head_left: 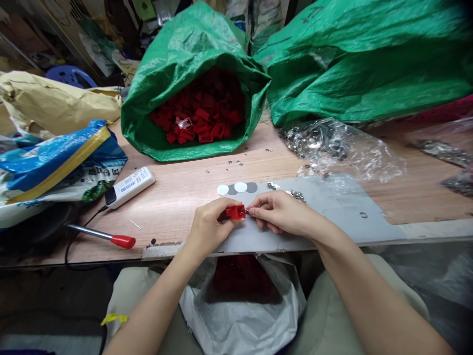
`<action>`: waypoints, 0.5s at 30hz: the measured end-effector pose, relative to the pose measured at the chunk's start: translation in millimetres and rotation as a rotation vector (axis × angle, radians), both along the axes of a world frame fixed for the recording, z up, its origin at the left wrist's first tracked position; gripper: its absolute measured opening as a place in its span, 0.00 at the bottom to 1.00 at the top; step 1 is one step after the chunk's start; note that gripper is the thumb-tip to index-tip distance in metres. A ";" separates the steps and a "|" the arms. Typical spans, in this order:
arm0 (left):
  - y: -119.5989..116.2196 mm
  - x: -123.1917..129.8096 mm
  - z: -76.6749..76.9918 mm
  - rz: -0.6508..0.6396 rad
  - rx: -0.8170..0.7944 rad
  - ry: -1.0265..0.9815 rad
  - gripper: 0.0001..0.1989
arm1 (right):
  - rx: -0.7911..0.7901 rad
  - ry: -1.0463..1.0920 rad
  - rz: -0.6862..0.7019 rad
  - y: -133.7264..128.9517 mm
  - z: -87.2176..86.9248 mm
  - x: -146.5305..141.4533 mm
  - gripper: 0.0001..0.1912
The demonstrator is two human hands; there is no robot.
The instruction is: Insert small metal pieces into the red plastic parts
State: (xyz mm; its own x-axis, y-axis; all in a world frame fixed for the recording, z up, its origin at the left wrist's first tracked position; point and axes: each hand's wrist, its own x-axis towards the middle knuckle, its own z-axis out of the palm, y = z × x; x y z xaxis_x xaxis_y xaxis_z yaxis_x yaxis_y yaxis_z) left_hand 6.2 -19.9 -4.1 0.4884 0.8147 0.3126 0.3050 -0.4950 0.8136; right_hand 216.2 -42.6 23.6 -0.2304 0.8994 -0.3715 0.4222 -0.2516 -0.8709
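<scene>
My left hand (210,222) grips a small red plastic part (235,212) between thumb and fingers, above the grey sheet (332,207). Close to its right side, my right hand (275,209) pinches a tiny metal piece (247,211) whose tip meets or nearly meets the red part's open end. Small metal pieces (297,195) lie in a little pile behind my right hand. White and grey discs (240,187) sit in a row behind the red part.
A green sack (148,133) of red parts lies open at the back. Clear bags of metal pieces (318,140) rest right of it. On the left are a white device (131,186) and a red-tipped lever (123,241). A white sack (236,325) hangs below the table edge.
</scene>
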 end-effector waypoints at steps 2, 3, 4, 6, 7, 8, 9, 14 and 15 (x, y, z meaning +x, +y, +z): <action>0.2 0.0 0.2 -0.003 0.007 0.003 0.13 | -0.004 -0.009 0.001 -0.1 2.1 -1.5 0.11; 0.2 0.0 0.2 -0.004 0.008 0.005 0.13 | -0.006 -0.010 0.002 -0.1 3.2 -1.9 0.11; 0.2 0.0 0.2 -0.005 0.008 0.007 0.13 | -0.007 -0.007 0.003 0.0 4.1 -2.1 0.11; 0.1 0.0 -0.3 -0.007 0.006 0.008 0.12 | -0.008 0.008 0.008 0.3 5.2 -1.7 0.11; 0.1 0.0 -0.6 -0.007 0.007 0.008 0.12 | -0.008 0.017 0.009 0.5 5.3 -1.3 0.11; 0.2 0.1 -0.9 -0.007 0.008 0.008 0.12 | -0.007 0.025 0.010 0.7 5.2 -0.8 0.11; 0.4 0.2 -1.1 -0.007 0.009 0.010 0.12 | -0.004 0.028 0.011 0.7 5.0 -0.3 0.10; 1.2 1.4 0.6 -0.016 0.024 0.012 0.12 | 0.067 -0.055 -0.006 -3.1 4.3 -1.1 0.11; 1.1 1.6 1.3 -0.017 0.030 0.014 0.12 | 0.103 -0.091 -0.013 -4.6 4.5 -1.7 0.11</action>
